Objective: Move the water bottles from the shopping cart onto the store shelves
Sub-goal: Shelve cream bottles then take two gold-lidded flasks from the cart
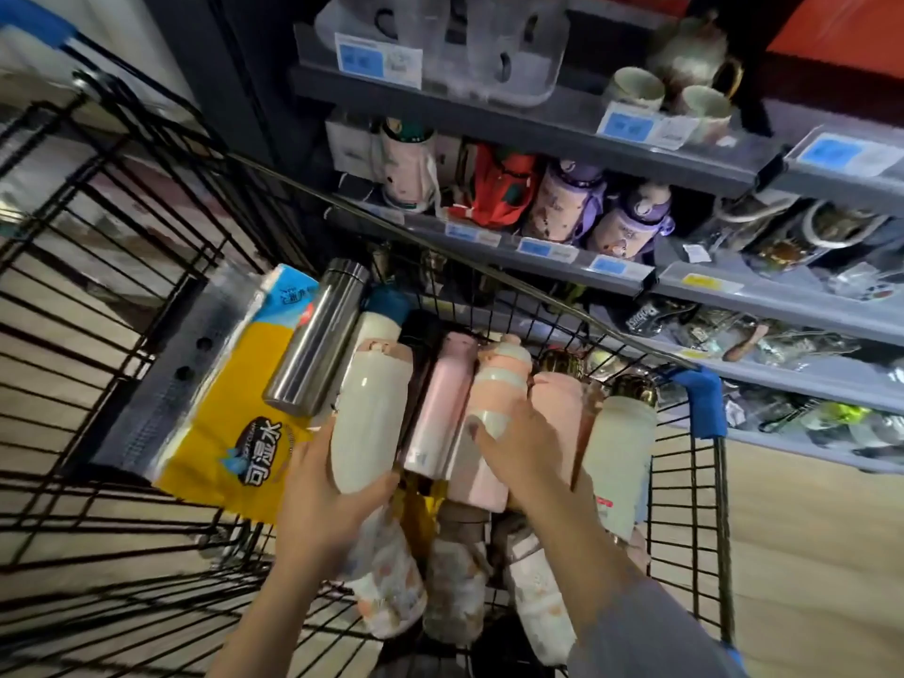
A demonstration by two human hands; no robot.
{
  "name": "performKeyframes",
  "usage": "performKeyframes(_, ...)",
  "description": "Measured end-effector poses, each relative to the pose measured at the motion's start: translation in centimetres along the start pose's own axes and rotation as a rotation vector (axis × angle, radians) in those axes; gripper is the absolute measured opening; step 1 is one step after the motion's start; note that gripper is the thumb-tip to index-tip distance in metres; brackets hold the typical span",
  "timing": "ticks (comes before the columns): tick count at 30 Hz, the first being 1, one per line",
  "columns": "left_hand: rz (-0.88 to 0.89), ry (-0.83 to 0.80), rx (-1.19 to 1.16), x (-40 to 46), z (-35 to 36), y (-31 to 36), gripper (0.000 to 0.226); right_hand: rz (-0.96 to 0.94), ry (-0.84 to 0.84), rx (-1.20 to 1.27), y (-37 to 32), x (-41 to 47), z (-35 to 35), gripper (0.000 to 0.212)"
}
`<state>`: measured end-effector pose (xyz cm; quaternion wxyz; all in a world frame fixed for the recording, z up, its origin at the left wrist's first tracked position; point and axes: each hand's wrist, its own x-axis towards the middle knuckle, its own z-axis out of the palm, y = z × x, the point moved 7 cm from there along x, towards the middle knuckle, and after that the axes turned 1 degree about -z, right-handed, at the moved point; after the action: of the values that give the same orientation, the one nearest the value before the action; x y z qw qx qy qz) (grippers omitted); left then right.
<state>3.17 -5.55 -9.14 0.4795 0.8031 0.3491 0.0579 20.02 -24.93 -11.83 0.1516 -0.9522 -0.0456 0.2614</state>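
My left hand (325, 486) is curled round the lower end of a cream bottle (370, 423) with a pink cap, thumb across its base. The bottle lies among the others in the child-seat end of the black wire cart (122, 266). At its 3 o'clock lies a slim pink bottle (438, 413), then a pink-and-white banded bottle (491, 413) that my right hand (531, 452) grips, thumb over its near side. Further toward 3 o'clock stands a white bottle (619, 462). At 10 o'clock from the cream bottle a steel flask (315, 340) rests on a yellow tissue pack (230, 433). Toward 12 to 2 o'clock, the grey shelves (489, 247) hold purple and red bottles and mugs.
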Motion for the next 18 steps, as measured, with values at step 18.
performKeyframes(18,-0.076,-0.002,-0.18,-0.7,0.2,-2.2,0.067,0.236,-0.012,0.081,-1.7,-0.3,3.1,0.111)
